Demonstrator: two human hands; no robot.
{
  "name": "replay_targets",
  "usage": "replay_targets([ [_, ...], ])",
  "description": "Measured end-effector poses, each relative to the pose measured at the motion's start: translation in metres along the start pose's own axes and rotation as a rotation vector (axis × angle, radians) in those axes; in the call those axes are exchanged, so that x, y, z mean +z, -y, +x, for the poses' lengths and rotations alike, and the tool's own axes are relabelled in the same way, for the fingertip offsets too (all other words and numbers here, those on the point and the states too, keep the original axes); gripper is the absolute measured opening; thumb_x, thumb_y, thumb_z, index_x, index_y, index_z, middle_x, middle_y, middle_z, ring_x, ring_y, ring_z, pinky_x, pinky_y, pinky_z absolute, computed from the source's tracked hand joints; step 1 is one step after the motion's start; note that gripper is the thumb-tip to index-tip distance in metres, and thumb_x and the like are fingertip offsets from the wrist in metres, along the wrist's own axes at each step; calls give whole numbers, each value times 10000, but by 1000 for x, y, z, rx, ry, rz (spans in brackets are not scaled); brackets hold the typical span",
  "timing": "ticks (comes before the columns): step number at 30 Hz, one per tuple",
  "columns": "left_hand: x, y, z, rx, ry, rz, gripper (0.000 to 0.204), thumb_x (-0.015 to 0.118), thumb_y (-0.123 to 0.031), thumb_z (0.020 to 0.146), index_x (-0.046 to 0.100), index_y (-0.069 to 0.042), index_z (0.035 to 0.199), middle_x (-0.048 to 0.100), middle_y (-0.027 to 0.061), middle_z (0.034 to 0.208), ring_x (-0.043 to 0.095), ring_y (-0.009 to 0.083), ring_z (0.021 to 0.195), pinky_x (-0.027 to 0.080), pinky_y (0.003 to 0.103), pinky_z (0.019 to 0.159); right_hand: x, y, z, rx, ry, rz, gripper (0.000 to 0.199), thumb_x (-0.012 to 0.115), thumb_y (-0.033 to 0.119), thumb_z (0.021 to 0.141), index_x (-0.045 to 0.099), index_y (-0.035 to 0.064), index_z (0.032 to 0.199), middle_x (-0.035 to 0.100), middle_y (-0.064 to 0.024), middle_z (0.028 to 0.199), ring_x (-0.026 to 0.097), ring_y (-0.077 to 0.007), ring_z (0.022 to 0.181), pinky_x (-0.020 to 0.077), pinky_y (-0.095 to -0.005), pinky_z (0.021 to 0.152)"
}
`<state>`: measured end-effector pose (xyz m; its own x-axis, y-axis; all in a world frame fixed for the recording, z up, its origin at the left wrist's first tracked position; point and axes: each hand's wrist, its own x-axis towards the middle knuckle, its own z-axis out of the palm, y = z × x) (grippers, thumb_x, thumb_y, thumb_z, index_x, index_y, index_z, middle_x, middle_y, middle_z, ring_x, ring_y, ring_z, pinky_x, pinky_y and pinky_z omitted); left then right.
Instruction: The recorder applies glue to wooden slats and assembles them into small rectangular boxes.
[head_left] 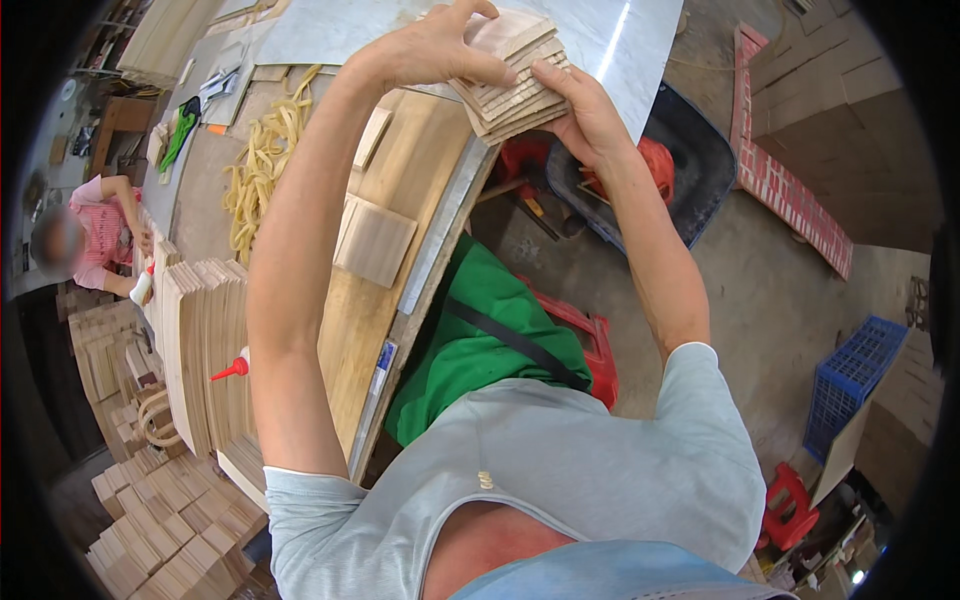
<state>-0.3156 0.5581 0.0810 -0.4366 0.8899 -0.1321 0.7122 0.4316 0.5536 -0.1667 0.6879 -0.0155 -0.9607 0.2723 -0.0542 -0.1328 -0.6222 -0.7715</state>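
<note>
A stack of small, thin wooden boards (pixel 508 92) is held between both my hands, over the far end of the bench. My left hand (pixel 432 48) reaches across from the left side of the stack, with its thumb along the near face and its other fingers partly hidden behind. Gripping the right side, my right hand (pixel 588 112) has its thumb on the board edges and its fingers underneath. The boards fan slightly, their edges not quite even. Nearer to me, a flat wooden piece (pixel 375 240) lies on the wooden bench top (pixel 362 325).
Beyond the bench is a grey metal-topped table (pixel 330 38). Yellowish bands (pixel 262 165) lie heaped left, near upright boards (pixel 205 330) and a red nozzle (pixel 232 369). A person in pink (pixel 105 225) holds a white bottle (pixel 142 288). A black tub (pixel 700 165) stands right.
</note>
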Motion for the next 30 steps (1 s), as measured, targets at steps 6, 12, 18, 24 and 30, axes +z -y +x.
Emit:
replay_targets([
  [6, -16, -27, -2, -7, 50, -91, 798, 728, -356, 679, 403, -10, 1322, 540, 213, 1153, 562, 280, 1008, 446, 345, 868, -4, -1, -2, -5, 5, -15, 436, 628, 230, 889, 481, -17, 1217, 600, -112, 1107, 610, -188, 1002, 514, -348, 870],
  [12, -10, -9, -3, -21, 81, -142, 815, 691, -410, 661, 406, -84, 1352, 495, 199, 1229, 528, 302, 1108, 395, 366, 964, -1, -4, 1, -9, 14, -6, 455, 615, 224, 891, 465, -17, 1247, 585, -111, 1137, 588, -184, 1041, 493, -350, 897],
  [18, -5, -8, -4, -8, 13, -80, 818, 672, -411, 663, 399, -79, 1358, 485, 190, 1227, 541, 294, 1071, 410, 364, 937, 0, -3, -3, -6, 5, 23, 466, 568, 199, 882, 436, -18, 1272, 573, -108, 1153, 584, -185, 1040, 480, -343, 897],
  [24, -1, -1, -2, -14, 33, -143, 826, 670, -412, 663, 395, -66, 1361, 476, 197, 1241, 540, 292, 1073, 416, 370, 927, -4, -13, -1, -24, -39, 55, 449, 561, 191, 864, 449, -26, 1241, 574, -116, 1136, 582, -191, 1033, 468, -346, 905],
  [30, -10, 1, 2, -35, -46, -166, 831, 669, -421, 667, 396, -52, 1360, 466, 211, 1254, 551, 284, 1051, 429, 363, 913, -22, -20, -2, 4, -79, 61, 478, 558, 214, 863, 457, -42, 1254, 603, -147, 1141, 617, -231, 1002, 493, -386, 898],
])
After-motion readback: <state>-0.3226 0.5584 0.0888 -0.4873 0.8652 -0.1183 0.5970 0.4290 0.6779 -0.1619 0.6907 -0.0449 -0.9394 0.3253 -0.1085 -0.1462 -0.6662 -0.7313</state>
